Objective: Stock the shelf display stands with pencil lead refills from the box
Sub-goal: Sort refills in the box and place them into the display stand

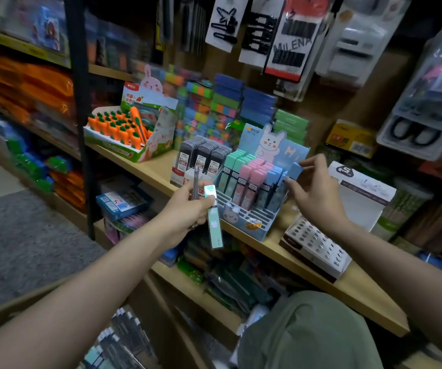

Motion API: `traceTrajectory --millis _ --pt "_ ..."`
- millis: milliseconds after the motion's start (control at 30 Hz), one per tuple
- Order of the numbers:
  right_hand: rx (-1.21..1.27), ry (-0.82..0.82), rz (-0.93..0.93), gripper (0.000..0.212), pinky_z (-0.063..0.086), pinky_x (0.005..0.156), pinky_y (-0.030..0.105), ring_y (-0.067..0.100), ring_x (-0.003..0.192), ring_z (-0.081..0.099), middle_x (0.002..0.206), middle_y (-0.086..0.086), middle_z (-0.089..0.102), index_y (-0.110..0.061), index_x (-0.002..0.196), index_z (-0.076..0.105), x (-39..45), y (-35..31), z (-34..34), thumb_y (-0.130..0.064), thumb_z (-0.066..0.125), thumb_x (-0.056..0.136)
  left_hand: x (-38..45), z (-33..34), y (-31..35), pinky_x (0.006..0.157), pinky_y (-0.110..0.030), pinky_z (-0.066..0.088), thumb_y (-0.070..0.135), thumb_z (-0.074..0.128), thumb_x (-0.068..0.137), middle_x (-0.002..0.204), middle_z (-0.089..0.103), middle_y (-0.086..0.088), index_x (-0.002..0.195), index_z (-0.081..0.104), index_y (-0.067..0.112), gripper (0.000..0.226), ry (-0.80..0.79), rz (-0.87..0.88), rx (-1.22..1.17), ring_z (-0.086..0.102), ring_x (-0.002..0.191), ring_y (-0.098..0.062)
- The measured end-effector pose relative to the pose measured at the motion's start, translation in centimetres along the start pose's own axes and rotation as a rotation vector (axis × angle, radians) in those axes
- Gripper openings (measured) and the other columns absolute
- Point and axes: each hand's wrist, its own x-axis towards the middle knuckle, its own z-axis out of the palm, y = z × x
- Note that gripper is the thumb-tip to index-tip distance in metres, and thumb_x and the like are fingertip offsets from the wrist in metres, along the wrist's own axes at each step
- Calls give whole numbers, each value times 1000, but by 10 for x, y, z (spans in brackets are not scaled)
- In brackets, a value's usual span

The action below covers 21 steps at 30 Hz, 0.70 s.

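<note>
**Head view: refills going into the bunny stand**

Head camera looks down on a wooden shelf (155, 169). The left hand (187, 206) grips a slim mint-green plastic lead refill case (214, 222) and a grey pen (195, 182), fingers curled round both. The right hand (313, 193) pinches a pale blue refill case (295, 169) above the light-blue cardboard bunny display stand (254, 222), beside pink and mint rows.
</note>
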Motion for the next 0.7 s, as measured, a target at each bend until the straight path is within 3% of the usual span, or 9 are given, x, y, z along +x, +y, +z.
traceTrajectory --millis 67,200,333,500,700 --pt "-9 -31 7 33 57 71 39 20 86 65 96 3 64 -21 110 42 1 5 6 -18 69 90 2 -2 0 52 -25 35 7 58 94 69 49 -2 116 59 24 27 -5 0 5 40 53 -10" --pt "-49 -35 -19 31 49 63 19 13 84 62 99 2 63 -21 108 43 1 12 13 -17 68 90 4 -5 -1 52 -26 35 7 58 94 68 51 -1 114 60 26 27 -5 1 9 41 53 -10" --pt "-65 -42 -14 30 55 70 32 16 87 64 99 2 65 -18 108 44 1 15 16 -17 68 90 6 -7 -4 52 -26 35 8 59 94 69 52 -2 113 61 26 27 21 -7 25 41 53 -10" --pt "-72 -28 -12 30 43 59 11 5 81 60 91 -7 62 -25 103 45 7 14 19 -17 71 88 6 -3 -8 51 -25 36 7 59 93 77 53 -7 113 59 25 27 22 -28 20 42 54 -11" --pt "-103 -66 -33 32 43 60 16 3 77 60 83 -13 59 -24 97 46 6 21 15 -16 75 85 5 2 -8 52 -25 37 6 58 94 85 55 -10 113 59 26 28 10 -37 29 42 59 -12"
